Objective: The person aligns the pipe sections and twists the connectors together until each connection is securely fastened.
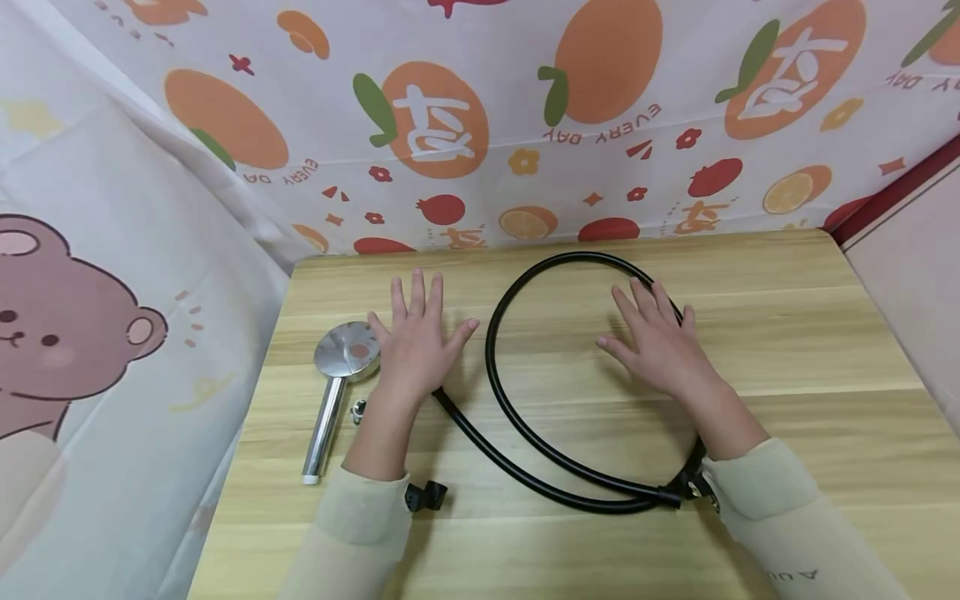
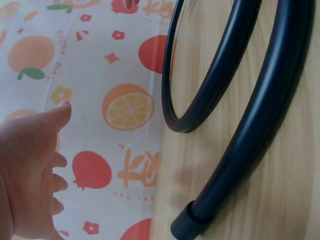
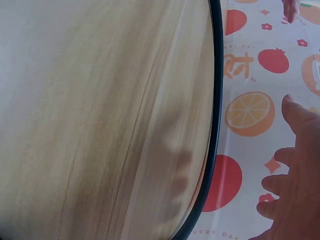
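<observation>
My left hand (image 1: pixel 416 350) is held above the table with fingers spread, holding nothing. Just left of it lies a chrome shower head (image 1: pixel 347 350), its handle pointing toward me. A small silver fitting (image 1: pixel 358 411) is partly hidden behind my left wrist. Between and beneath the hands a black hose (image 1: pixel 491 358) lies in a loose loop; one end emerges by my left wrist and appears close up as a hose (image 2: pixel 250 135) in the left wrist view. My right hand (image 1: pixel 660 342), also spread and holding nothing, hovers over the loop's right side, casting a shadow on the wood.
The wooden table (image 1: pixel 810 350) meets a fruit-printed cloth (image 1: pixel 525 192) along its far edge. A bear-printed cloth (image 1: pixel 187 400) hangs on the left. Small black devices sit at both cuffs, one being a black clip-like piece (image 1: pixel 425 497) by the left sleeve.
</observation>
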Tool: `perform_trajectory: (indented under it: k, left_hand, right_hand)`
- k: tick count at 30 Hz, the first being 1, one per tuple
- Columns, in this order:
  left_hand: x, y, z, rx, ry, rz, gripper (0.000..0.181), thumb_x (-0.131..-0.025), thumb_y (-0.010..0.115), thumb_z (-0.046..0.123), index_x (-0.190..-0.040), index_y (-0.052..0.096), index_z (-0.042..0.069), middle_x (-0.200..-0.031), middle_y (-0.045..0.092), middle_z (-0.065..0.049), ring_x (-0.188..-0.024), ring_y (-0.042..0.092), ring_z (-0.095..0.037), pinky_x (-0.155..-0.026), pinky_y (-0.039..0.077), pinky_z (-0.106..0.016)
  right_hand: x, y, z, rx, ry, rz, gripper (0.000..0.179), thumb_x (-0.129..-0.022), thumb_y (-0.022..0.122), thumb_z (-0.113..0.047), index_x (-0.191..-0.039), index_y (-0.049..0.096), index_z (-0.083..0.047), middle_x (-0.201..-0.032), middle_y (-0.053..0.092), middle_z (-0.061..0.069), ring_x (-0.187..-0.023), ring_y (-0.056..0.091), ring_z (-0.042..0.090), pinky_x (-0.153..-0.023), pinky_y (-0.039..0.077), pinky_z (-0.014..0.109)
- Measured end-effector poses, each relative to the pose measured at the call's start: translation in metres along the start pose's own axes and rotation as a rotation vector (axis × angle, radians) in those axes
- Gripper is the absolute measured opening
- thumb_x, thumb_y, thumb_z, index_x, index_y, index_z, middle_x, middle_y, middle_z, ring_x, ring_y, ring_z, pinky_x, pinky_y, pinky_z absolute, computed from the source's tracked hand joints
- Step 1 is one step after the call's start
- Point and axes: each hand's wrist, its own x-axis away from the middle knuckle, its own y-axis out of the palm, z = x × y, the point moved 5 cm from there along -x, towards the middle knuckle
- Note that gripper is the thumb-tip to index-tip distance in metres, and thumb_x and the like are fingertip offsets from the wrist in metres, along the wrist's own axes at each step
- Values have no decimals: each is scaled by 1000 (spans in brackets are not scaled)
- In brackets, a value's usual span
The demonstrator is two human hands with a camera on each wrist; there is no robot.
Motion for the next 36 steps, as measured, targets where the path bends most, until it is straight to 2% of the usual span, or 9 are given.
perform_trajectory:
  k: [2, 8, 14, 18, 23, 27, 30, 33, 36]
  left_hand:
    - [0, -1, -3, 4, -4, -8, 92, -91, 30, 77, -159, 5, 21, -164, -12, -5, -149, -22, -31, -105, -4, -81]
    - [0, -5, -13, 28, -19, -7, 90, -93, 37, 72, -159, 6, 20, -165, -10, -6, -150, -19, -32, -105, -7, -80]
    - [6, -11, -22, 69, 0, 39, 90, -93, 37, 72, -159, 6, 20, -166, -7, -5, -151, -14, -32, -106, -4, -80]
    - [14, -18, -37, 102, -11, 98, 87, -95, 41, 67, -159, 9, 18, -166, -4, -6, -152, -8, -32, -108, 1, -78]
    - [28, -22, -65, 155, -61, 133, 82, -98, 47, 57, -159, 12, 16, -166, 4, -12, -152, 2, -38, -110, 7, -77]
    - [45, -24, -93, 209, -118, 195, 76, -99, 51, 50, -157, 21, 11, -162, 17, -21, -147, 18, -46, -110, 16, -74]
    - [61, -25, -116, 243, -203, 217, 73, -99, 52, 47, -156, 24, 10, -160, 22, -22, -144, 23, -49, -108, 20, -74]
    - [78, -22, -139, 246, -317, 202, 72, -99, 49, 49, -156, 25, 12, -159, 26, -21, -141, 27, -50, -104, 23, -75]
    - [93, -15, -160, 218, -418, 154, 72, -99, 46, 52, -155, 27, 11, -153, 35, -24, -137, 32, -51, -99, 28, -75]
  right_hand:
    - [1, 2, 0, -1, 3, -3, 83, -95, 46, -63, -159, 13, -23, -166, 0, 11, -152, -8, 37, -107, -2, 79]
    - [0, -1, -3, 12, 2, 10, 83, -95, 43, -66, -159, 11, -24, -166, 0, 10, -152, -6, 37, -107, 1, 79]
    - [-1, -5, -16, 19, -19, 20, 82, -96, 46, -63, -159, 11, -25, -167, -1, 7, -152, -6, 35, -108, 4, 78]
    - [1, -9, -34, -12, -50, 19, 83, -95, 49, -61, -159, 12, -24, -167, -3, 6, -152, -8, 34, -108, 4, 79]
    - [9, -9, -56, -45, -74, 34, 84, -94, 50, -63, -159, 16, -21, -166, -1, 7, -152, -6, 35, -110, 4, 77]
    - [14, -1, -82, -58, -150, 56, 84, -93, 50, -64, -158, 19, -20, -166, 6, 9, -152, 5, 37, -114, 10, 72]
    - [17, 12, -108, -95, -243, 51, 79, -95, 56, -55, -157, 23, -18, -163, 20, 10, -149, 22, 34, -118, 20, 61]
    - [20, 29, -131, -120, -313, 15, 75, -95, 60, -48, -155, 28, -17, -156, 37, 10, -142, 38, 30, -116, 31, 52]
    - [23, 48, -147, -107, -337, -50, 72, -96, 60, -46, -155, 31, -18, -150, 47, 8, -136, 46, 28, -111, 40, 48]
